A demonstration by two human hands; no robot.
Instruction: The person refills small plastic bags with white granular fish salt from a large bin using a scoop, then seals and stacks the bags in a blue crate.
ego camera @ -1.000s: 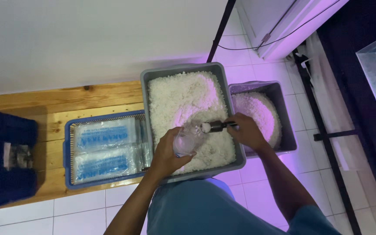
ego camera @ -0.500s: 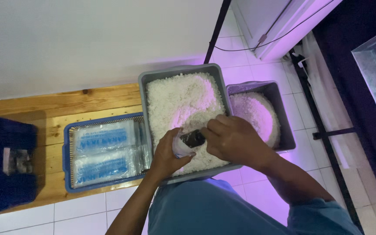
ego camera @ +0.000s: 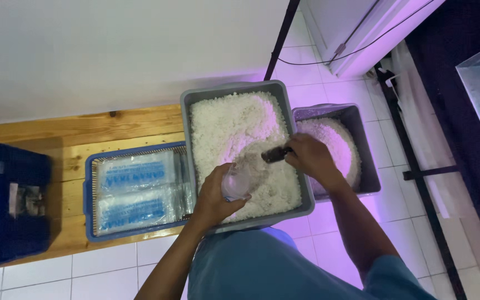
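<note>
A grey tub point(ego camera: 189, 100) full of white coarse grains point(ego camera: 234, 125) sits in front of me. My left hand point(ego camera: 216, 195) grips a small clear plastic bag point(ego camera: 238, 179) over the tub's near part. My right hand point(ego camera: 310, 156) holds a dark scoop point(ego camera: 276, 154) just right of the bag, its tip down at the grains. A second grey tub point(ego camera: 362, 139) to the right holds a rounded white mound point(ego camera: 331, 145).
A blue tray point(ego camera: 90, 191) with filled clear packets point(ego camera: 137, 191) rests on a wooden pallet point(ego camera: 73, 130) to the left. A dark blue crate point(ego camera: 6, 205) stands at far left. Black metal legs point(ego camera: 418, 166) and a cable point(ego camera: 362, 47) lie to the right on the white tiles.
My right hand, which was over the bag's mouth with the scoop, has drawn back to the right and lowered the scoop toward the grains. The left hand keeps the bag in place.
</note>
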